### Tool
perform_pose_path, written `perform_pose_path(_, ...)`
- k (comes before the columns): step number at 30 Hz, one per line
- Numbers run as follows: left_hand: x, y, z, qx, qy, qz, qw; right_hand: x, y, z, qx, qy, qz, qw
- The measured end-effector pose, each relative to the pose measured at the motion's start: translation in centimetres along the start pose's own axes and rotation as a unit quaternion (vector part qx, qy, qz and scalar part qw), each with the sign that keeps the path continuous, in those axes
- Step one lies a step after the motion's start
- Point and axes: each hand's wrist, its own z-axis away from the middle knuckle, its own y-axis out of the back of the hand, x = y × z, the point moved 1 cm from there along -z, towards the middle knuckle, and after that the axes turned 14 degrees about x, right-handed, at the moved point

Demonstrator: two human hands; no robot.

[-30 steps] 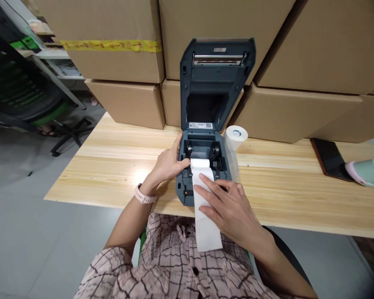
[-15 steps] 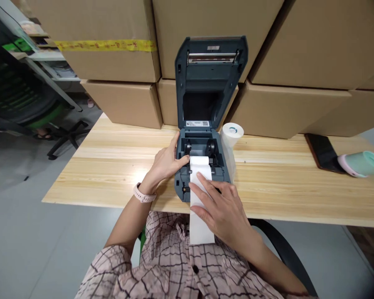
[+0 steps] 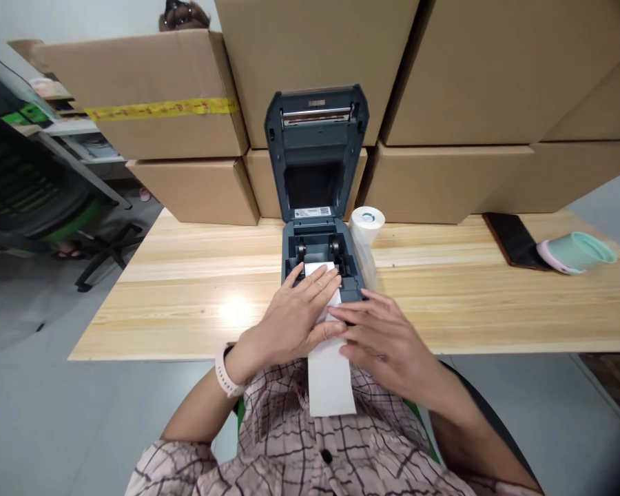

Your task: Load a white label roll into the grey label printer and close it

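A dark grey label printer (image 3: pixel 315 186) stands on the table with its lid raised. From its inside a white label paper strip (image 3: pixel 331 386) runs out over the front, its free end hanging past the table edge above my lap. My left hand (image 3: pixel 294 317) lies on the strip, fingers stretched out across the paper at the printer's mouth. At the printer's front right, my right hand (image 3: pixel 387 337) is beside the strip, fingers apart and fingertips near or on the paper's right edge. Much of the printer's front is hidden under both hands.
Beside the printer stands a white roll (image 3: pixel 366 222) with a clear wrapper. Cardboard boxes (image 3: pixel 455 179) are stacked along the table's back. A black phone (image 3: pixel 514 240) and a mint-green cup (image 3: pixel 579 252) lie at the right. An office chair (image 3: pixel 46 207) is off to the left.
My left hand has moved from the printer's left side onto the paper strip. My right hand has shifted right, off the middle of the strip. The camera view has tilted and shifted.
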Motion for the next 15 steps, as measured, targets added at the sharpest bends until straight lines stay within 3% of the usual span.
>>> perform_pose_path(3, 1.8, -1.2, 1.4, 0.042, -0.007, -0.069, 0.997, 2.6, 3.4, -2.8, 0.055, -0.034, -0.015, 0.998)
perform_pose_path(6, 4.2, -2.4, 3.1, 0.086, -0.011, -0.088, 0.992, 6.0, 5.5, -8.6, 0.16, -0.057, 0.018, 0.985)
perform_pose_path(8, 5.7, -2.9, 4.0, 0.11, -0.002, -0.083, 0.99, 8.2, 5.4, -13.5, 0.171, -0.1, -0.02, 0.98)
perform_pose_path(11, 7.0, -3.0, 4.9, 0.127, 0.0, -0.059, 0.99, 10.4, 4.0, -20.4, 0.142, -0.157, -0.115, 0.971)
perform_pose_path(13, 7.4, -2.6, 5.3, 0.132, -0.012, -0.019, 0.991, 10.8, 3.0, -22.9, 0.128, -0.178, -0.143, 0.965)
perform_pose_path(15, 7.4, -1.9, 5.9, 0.146, -0.018, 0.045, 0.988, 10.2, 2.5, -23.0, 0.126, -0.165, -0.154, 0.966)
